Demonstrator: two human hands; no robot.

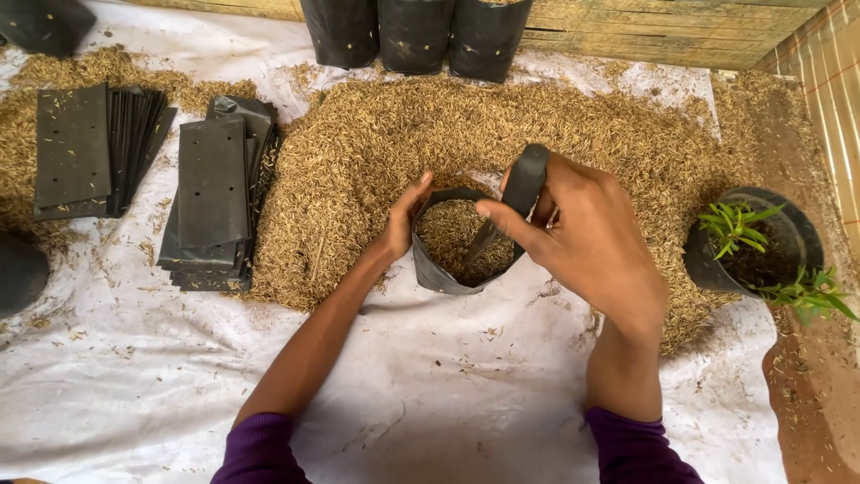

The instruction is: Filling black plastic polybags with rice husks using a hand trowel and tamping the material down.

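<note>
The bag [448, 269] stands at the near edge of the husk [466, 134] heap on the white sheet [430, 394], part filled. Thin black plastic – soft, light, apt to buckle; the fill looks loose and light. Left hand [403, 224] lies half open, cupping the left rim. Right hand [573, 233] is closed, pinching the raised right rim. Hold it at the rim, both sides

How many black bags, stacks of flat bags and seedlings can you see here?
Filled black bags by the back wall: 3
Open bag between the left hand and right hand, with husks: 1
Bag with seedlings: 1
Stacks of flat bags: 2
Total: 7
</note>
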